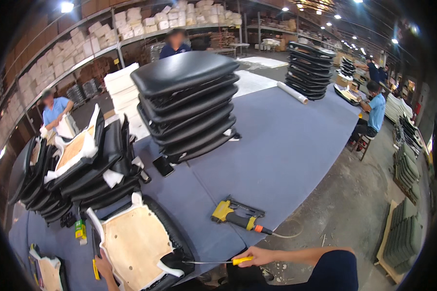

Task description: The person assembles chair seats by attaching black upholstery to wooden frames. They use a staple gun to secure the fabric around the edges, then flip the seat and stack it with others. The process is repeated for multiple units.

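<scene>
In front of me a chair seat lies upside down, its wooden board (138, 242) ringed by white padding and a black cover (167, 223). My right hand (259, 255) is closed around the yellow handle of a screwdriver (213, 262). The long shaft points left, and its tip meets the black cover at the seat's near right corner. At the seat's left edge, my left hand (104, 267) is closed on a second yellow-handled tool (95, 269); its kind is unclear. A yellow and black staple gun (235, 214) with an air hose lies right of the seat.
A tall stack of black seats (187, 104) stands ahead on the blue-grey table (272, 145); more seats (90, 169) are piled left. A phone (163, 166) and a green-yellow box (80, 232) lie nearby. Co-workers are at left, behind the stack and at far right.
</scene>
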Demonstrator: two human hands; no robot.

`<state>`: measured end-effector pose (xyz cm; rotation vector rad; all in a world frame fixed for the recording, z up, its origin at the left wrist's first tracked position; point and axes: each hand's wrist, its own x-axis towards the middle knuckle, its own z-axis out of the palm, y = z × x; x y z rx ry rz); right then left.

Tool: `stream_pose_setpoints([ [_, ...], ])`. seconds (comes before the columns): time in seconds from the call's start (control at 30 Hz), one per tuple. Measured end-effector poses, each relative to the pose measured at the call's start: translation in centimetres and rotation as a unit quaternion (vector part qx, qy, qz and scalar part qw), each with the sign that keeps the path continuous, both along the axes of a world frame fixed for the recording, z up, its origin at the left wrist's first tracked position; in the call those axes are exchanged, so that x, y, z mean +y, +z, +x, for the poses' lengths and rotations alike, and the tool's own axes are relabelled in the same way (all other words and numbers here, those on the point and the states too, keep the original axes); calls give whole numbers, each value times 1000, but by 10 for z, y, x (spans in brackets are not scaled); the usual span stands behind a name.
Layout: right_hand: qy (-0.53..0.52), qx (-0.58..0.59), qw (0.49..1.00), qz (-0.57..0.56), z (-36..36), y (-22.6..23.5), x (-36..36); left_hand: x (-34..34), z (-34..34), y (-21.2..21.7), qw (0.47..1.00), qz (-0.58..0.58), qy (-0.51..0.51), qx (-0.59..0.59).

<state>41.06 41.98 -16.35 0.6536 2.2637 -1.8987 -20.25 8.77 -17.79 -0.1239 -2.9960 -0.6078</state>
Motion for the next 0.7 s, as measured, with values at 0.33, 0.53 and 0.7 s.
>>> stream_pose_setpoints([
  [0.33, -29, 29, 973, 227, 7, 35, -20, 39, 130, 53, 921, 183, -276, 205],
  [0.53, -38, 23, 971, 233, 4, 34, -43, 109, 300, 110, 911, 132, -365, -136],
  [0.7, -49, 53, 997, -26, 4, -27, -57, 114, 291, 86, 903, 200, -364, -108],
])
